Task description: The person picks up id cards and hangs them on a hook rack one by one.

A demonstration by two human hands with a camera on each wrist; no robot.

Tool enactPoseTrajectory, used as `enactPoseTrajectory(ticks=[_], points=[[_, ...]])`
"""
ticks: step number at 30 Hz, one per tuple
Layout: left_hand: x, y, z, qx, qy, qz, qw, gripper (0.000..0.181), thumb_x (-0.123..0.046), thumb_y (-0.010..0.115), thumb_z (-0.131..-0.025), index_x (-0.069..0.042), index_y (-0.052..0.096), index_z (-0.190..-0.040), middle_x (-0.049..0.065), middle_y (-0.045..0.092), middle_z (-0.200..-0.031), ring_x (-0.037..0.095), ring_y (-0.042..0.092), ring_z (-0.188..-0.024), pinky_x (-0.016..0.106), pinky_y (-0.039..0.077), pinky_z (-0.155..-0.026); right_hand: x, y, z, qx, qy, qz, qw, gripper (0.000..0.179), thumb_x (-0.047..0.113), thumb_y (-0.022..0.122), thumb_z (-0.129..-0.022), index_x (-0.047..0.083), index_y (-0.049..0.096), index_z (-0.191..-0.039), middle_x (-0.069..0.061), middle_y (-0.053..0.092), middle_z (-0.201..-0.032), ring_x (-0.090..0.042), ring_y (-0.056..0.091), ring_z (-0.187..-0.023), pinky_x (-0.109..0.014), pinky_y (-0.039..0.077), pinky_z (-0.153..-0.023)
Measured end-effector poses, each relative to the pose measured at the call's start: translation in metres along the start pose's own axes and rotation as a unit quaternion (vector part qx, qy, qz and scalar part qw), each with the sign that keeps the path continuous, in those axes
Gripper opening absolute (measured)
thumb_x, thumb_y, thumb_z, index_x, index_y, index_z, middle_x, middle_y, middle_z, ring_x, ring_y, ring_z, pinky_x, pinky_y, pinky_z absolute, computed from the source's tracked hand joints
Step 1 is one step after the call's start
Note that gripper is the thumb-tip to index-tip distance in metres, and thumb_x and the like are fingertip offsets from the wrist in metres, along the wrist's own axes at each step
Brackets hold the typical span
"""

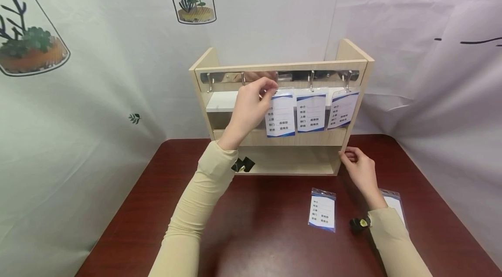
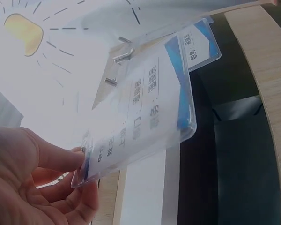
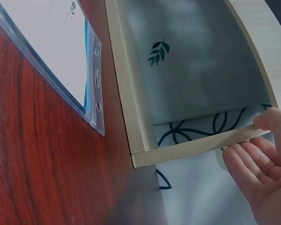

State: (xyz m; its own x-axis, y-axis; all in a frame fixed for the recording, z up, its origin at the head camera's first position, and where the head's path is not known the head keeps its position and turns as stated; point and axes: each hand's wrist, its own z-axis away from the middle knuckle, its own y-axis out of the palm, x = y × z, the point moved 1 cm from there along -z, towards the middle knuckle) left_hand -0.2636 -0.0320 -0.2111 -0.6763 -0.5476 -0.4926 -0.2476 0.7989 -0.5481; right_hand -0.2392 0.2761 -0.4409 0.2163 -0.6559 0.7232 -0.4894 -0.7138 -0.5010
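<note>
Badge (image 1: 280,116) at the rack's (image 1: 317,139) metal hook rail (image 1: 296,76), top edge pinched in your left hand (image 1: 252,102).
Hook (image 1: 276,76) tip is hidden behind your grip; can't tell if the badge is seated. Your right hand (image 1: 360,171) grips the rack's pale wood-grain side edge. Badge is a flat white-and-blue card in a clear plastic pouch; print looks washed out in your left wrist view. Two hung badges (image 1: 311,111) sit to its right. Red-grained surface (image 1: 274,242) carries a loose badge (image 1: 323,211), plus another (image 1: 393,203) partly hidden by your right cuff (image 1: 386,222).
</note>
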Motion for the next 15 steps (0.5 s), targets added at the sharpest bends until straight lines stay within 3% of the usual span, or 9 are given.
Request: enactPoseTrajectory(ticks=[7,15], points=[[0.0073,0.0039,-0.0007,0.000,-0.003,-0.005,1.0000,0.014,-0.002,0.061,-0.098,-0.002,0.073,-0.104,0.009,0.074,-0.098,0.017,0.062,-0.078,0.028,0.049,-0.070,-0.0008,0.0011,0.0011,0.007,0.007,-0.005,0.9999,0.033,0.027,0.068,-0.098,-0.002,0.068,-0.114,-0.018,0.073,-0.097,-0.001,0.059,-0.080,-0.005,0.042,-0.067],[0.0100,0.0052,-0.0031,-0.001,0.018,-0.008,0.9998,0.014,0.000,0.060,-0.097,-0.002,0.073,-0.103,0.009,0.074,-0.097,0.018,0.064,-0.082,0.027,0.051,-0.074,-0.0031,0.0000,-0.0015,0.007,0.001,0.003,1.0000,0.034,0.028,0.067,-0.098,-0.002,0.068,-0.114,-0.017,0.073,-0.096,0.000,0.059,-0.079,-0.006,0.042,-0.067]])
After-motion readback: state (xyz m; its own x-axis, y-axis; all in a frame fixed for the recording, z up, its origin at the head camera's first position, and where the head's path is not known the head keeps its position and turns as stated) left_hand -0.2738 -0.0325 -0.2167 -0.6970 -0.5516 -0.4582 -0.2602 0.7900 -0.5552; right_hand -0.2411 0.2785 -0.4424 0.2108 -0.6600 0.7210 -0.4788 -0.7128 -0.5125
